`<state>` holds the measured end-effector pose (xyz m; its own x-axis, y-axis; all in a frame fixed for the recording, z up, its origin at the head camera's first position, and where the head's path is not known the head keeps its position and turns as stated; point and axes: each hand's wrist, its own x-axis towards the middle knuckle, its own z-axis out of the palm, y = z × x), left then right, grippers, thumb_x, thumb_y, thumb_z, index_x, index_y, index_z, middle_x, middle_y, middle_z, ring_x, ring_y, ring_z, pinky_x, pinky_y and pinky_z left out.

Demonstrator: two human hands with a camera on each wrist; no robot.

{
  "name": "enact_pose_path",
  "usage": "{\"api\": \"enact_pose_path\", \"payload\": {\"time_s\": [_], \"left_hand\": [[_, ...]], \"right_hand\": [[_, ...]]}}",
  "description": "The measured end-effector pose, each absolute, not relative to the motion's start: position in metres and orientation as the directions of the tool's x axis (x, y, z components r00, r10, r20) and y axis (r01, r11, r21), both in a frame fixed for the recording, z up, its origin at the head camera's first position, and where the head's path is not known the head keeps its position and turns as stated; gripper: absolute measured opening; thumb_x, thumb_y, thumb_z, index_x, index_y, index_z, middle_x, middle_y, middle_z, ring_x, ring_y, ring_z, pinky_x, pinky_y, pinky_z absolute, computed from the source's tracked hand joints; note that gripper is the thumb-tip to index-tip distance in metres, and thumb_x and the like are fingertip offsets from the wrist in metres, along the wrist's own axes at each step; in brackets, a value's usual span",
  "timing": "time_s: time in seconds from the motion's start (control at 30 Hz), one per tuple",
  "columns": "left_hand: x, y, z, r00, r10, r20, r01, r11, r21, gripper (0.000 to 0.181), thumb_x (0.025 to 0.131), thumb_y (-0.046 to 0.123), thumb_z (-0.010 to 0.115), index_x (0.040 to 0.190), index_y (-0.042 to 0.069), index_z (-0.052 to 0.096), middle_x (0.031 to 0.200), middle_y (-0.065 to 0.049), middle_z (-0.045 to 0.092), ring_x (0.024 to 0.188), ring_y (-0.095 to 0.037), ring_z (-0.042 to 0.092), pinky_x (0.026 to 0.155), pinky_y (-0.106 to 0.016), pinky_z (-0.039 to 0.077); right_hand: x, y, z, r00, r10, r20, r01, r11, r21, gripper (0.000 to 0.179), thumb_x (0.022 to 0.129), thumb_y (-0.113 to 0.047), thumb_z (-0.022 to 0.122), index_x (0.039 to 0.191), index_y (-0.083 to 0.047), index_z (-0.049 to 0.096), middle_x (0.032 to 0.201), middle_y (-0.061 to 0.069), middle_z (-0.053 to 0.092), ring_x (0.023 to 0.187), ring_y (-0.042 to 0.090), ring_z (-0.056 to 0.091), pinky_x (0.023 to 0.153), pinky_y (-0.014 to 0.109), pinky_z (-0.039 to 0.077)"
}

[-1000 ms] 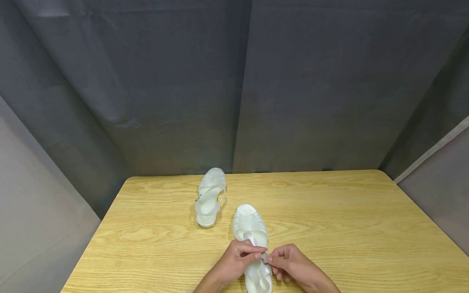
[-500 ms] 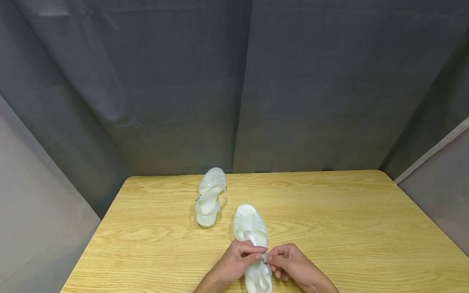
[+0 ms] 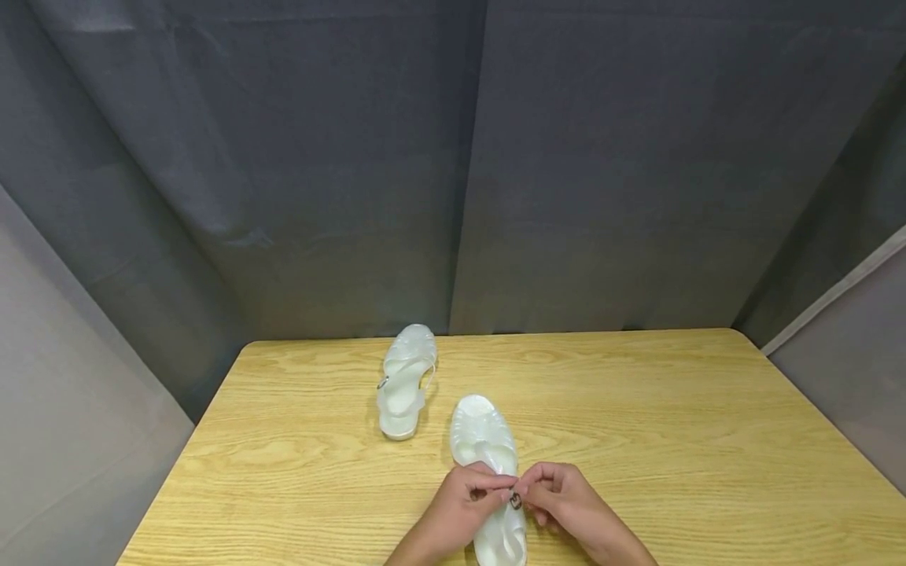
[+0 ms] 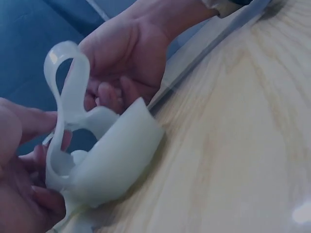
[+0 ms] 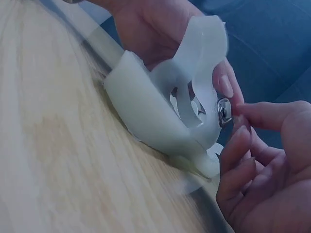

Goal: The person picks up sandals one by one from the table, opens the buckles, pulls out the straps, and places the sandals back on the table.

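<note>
A whitish jelly sandal [image 3: 484, 428] lies toe-away on the table in front of me, its ankle strap [image 5: 211, 53] looped up above the heel. At its right side sits a small metal buckle [image 5: 224, 111]. My left hand [image 3: 463, 503] reaches across the sandal and pinches the strap beside the buckle between thumb and fingers. From the right, my right hand [image 3: 566, 503] pinches the strap's end at the buckle with thumb and index finger. The fingertips of both hands nearly meet there and partly hide the strap end.
A matching sandal [image 3: 406, 381] stands farther back and to the left, with a metal buckle on its left side. The wooden table [image 3: 672, 424] reaches back to dark grey curtains [image 3: 602, 173]. Lighter panels [image 3: 64, 393] flank it.
My right fingers have shifted slightly up and toward the left hand, and more of the buckle shows below them. My left hand has edged a little right. The far sandal stays put.
</note>
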<state>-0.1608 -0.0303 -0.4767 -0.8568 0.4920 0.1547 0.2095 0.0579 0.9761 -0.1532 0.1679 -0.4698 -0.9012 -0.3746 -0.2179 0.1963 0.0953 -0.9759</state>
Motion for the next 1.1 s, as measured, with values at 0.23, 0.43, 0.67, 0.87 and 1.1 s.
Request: {"api": "enact_pose_path", "payload": {"time_s": [0.23, 0.43, 0.67, 0.87, 1.1], "left_hand": [[-0.155, -0.020, -0.472, -0.941, 0.305, 0.145, 0.194, 0.138, 0.971, 0.010, 0.085, 0.008, 0.067, 0.094, 0.004, 0.070, 0.080, -0.004, 0.066, 0.053, 0.002, 0.043, 0.049, -0.013, 0.038], [-0.149, -0.014, -0.470, -0.974, 0.205, 0.100, 0.150, 0.248, 0.957, 0.009, 0.080, 0.010, 0.072, 0.075, 0.009, 0.064, 0.055, 0.010, 0.045, 0.043, 0.002, 0.032, 0.041, -0.013, 0.026], [-0.145, -0.011, -0.468, -0.966, 0.244, 0.080, 0.162, 0.336, 0.928, 0.014, 0.078, 0.021, 0.075, 0.068, 0.012, 0.068, 0.050, 0.011, 0.040, 0.044, 0.001, 0.031, 0.040, -0.017, 0.026], [-0.146, -0.011, -0.467, -0.960, 0.265, 0.092, 0.191, 0.377, 0.906, 0.012, 0.076, 0.015, 0.075, 0.067, 0.012, 0.066, 0.055, 0.012, 0.047, 0.049, 0.001, 0.036, 0.043, -0.018, 0.032], [-0.146, -0.012, -0.467, -0.953, 0.281, 0.115, 0.224, 0.396, 0.890, 0.013, 0.076, 0.014, 0.074, 0.066, 0.012, 0.066, 0.056, 0.013, 0.049, 0.049, 0.001, 0.037, 0.044, -0.018, 0.033]], "right_hand": [[-0.161, 0.162, -0.469, -0.950, -0.251, -0.188, 0.164, 0.114, -0.980, 0.035, 0.091, -0.027, 0.062, 0.106, 0.004, 0.058, 0.077, 0.001, 0.058, 0.065, 0.011, 0.051, 0.053, 0.021, 0.040], [-0.164, 0.157, -0.471, -0.939, -0.291, -0.182, 0.157, 0.108, -0.982, 0.036, 0.091, -0.025, 0.062, 0.106, 0.007, 0.059, 0.081, -0.003, 0.063, 0.068, 0.008, 0.053, 0.057, 0.019, 0.041], [-0.164, 0.156, -0.473, -0.931, -0.328, -0.159, 0.156, 0.037, -0.987, 0.038, 0.091, -0.022, 0.061, 0.104, 0.013, 0.055, 0.081, -0.003, 0.060, 0.073, 0.007, 0.053, 0.064, 0.020, 0.045], [-0.163, 0.149, -0.473, -0.948, -0.275, -0.161, 0.158, 0.034, -0.987, 0.032, 0.090, -0.022, 0.062, 0.099, 0.009, 0.056, 0.079, -0.001, 0.058, 0.071, 0.009, 0.052, 0.063, 0.021, 0.045], [-0.163, 0.139, -0.471, -0.972, -0.142, -0.185, 0.181, 0.038, -0.983, 0.027, 0.093, -0.018, 0.058, 0.099, 0.008, 0.056, 0.076, 0.000, 0.055, 0.067, 0.010, 0.048, 0.060, 0.021, 0.042]]}}
